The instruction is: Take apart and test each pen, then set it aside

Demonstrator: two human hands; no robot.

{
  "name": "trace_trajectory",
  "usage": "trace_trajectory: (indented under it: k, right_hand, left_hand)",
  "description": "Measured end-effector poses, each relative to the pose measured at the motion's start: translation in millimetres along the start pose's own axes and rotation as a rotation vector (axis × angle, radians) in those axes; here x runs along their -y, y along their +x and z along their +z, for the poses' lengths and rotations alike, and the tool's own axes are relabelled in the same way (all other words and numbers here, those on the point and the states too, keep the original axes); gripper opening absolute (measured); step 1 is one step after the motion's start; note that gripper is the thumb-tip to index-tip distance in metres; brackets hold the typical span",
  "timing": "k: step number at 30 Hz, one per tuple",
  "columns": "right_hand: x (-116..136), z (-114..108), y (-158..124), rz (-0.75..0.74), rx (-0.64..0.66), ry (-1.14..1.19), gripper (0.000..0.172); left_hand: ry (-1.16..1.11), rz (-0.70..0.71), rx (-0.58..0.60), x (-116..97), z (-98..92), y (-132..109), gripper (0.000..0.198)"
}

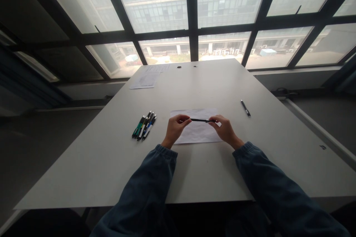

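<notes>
"Two hands, one pen. Where is it, measured from the white sheet point(194, 133)?"

"Above the sheet, as far as one view can tell. The black pen point(199, 120) spans the sheet's middle, its long axis running side to side, roughly in line with the sheet's near edge."

"And the grip?"

"The left hand point(175, 126) pinches the end toward the sheet's left side, thumb against fingers. The right hand point(224, 129) pinches the other end, toward the sheet's right side."

"So which one is nearer?"

"Neither: the pen bridges them. From the left hand it points straight across to the right hand, and that line between the two pinches is the relation that counts."

"Could you tell whether the pen touches the paper?"

"Not surely. It looks raised, but the height is hard to read from here."

"What else is on the bench point(97, 170)?"

"Left of the sheet, a cluster of pens point(144, 126), the left hand being the nearer one. Right of the sheet, a lone pen point(245, 108) lies slanted, nearer the right hand. Beyond the sheet and to its left, some printed papers point(144, 80) lie flat."
</notes>
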State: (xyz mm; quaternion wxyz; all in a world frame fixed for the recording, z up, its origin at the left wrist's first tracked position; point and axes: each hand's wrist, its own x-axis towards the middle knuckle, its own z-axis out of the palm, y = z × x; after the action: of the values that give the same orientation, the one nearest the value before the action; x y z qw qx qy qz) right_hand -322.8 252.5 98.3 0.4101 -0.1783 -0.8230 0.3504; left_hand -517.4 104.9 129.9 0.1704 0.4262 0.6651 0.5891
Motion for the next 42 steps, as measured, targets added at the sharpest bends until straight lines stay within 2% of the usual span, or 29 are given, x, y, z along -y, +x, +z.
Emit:
trace_trajectory:
  k: [15, 21, 28, 30, 33, 35, 36, 39, 42]
  right_hand:
    - [5, 4, -3, -0.002, 0.047, 0.014, 0.016]
    - [8, 4, -4, 0.023, 0.097, 0.015, 0.025]
    - [11, 2, -4, 0.089, 0.091, -0.02, 0.04]
    - [12, 2, -4, 0.102, 0.103, -0.015, 0.041]
    - [11, 3, -4, 0.117, 0.117, 0.005, 0.042]
    - [10, 3, -4, 0.12, 0.119, 0.012, 0.042]
    - [10, 4, -4, 0.121, 0.12, 0.014, 0.042]
    - [8, 4, -4, 0.123, 0.129, 0.012, 0.042]
    - [7, 5, -5, 0.125, 0.134, 0.004, 0.042]
  left_hand:
    - [-0.254, -0.052, -0.01, 0, 2.5, 0, 0.03]
    - [-0.247, -0.058, 0.015, -2, 0.2, 1, 0.031]
    - [-0.248, -0.013, 0.019, -6, 1.4, -1, 0.026]
    - [-0.262, 0.002, 0.015, -7, 1.7, -1, 0.03]
    - [-0.294, 0.01, 0.069, -6, 0.0, -1, 0.052]
    - [-0.268, 0.007, 0.114, -4, -2.1, 1, 0.065]
    - [-0.238, -0.001, 0.123, -3, -3.2, 1, 0.063]
    - [-0.118, -0.024, 0.109, 1, -5.2, 3, 0.037]
    - [0.013, 0.01, 0.11, 1, -5.4, 3, 0.045]
